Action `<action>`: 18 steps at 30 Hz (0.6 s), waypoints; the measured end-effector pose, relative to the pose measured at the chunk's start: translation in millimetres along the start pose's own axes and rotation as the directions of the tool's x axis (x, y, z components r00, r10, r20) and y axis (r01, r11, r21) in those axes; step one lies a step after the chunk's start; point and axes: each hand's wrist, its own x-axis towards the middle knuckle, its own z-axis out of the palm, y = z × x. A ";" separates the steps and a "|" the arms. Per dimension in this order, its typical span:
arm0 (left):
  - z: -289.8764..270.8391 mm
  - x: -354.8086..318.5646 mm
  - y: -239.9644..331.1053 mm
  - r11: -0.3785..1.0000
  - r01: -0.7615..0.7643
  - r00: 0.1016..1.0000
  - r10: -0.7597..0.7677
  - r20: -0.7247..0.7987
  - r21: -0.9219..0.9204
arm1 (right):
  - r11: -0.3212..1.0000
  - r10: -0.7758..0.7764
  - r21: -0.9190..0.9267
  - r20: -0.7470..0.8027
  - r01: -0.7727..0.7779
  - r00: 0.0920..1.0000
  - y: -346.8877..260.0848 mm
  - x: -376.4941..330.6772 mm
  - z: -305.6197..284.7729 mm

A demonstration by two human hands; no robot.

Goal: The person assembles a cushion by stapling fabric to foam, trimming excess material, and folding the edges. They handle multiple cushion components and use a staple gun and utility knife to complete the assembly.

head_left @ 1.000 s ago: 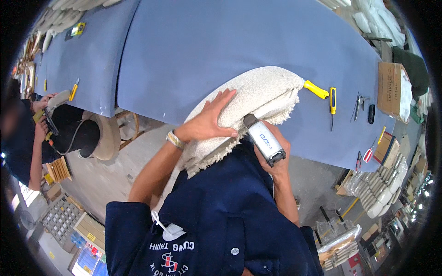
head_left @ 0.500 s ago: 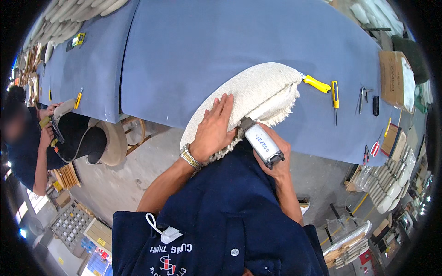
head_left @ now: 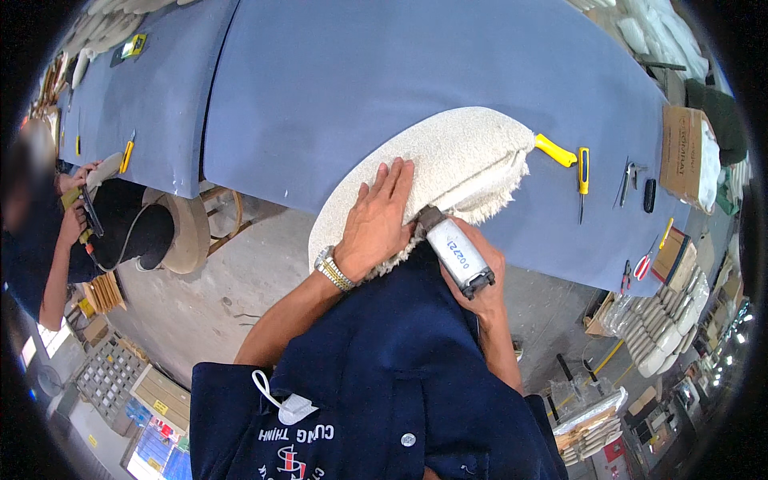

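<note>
A cream, curved upholstered cushion panel (head_left: 472, 144) lies partly on the blue table, its near end against my body. Its fuzzy cut fabric edge (head_left: 500, 196) faces me. My left hand (head_left: 378, 212) rests flat on the cream cover, fingers stretched out. In my right hand (head_left: 484, 256) is a silver pneumatic staple gun (head_left: 456, 254), and its dark nose meets the cushion's near edge beside my left thumb. The fingers around the gun's grip are mostly hidden beneath it.
On the blue table (head_left: 320, 72) to the right lie a yellow-handled tool (head_left: 556, 150), a yellow screwdriver (head_left: 583, 172), pliers (head_left: 632, 176), red-handled scissors (head_left: 642, 266) and a cardboard box (head_left: 684, 152). A co-worker (head_left: 48, 232) sits at left, holding another staple gun (head_left: 94, 212).
My view has shifted slightly. The left hand has slid a little along the cushion toward the right; the staple gun stays at its edge.
</note>
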 end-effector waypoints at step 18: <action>1.7 0.8 0.0 0.999 -0.014 1.000 0.014 -0.020 -0.033 | 0.999 0.025 -0.026 0.040 -0.024 0.999 -13.3 -2.1 0.9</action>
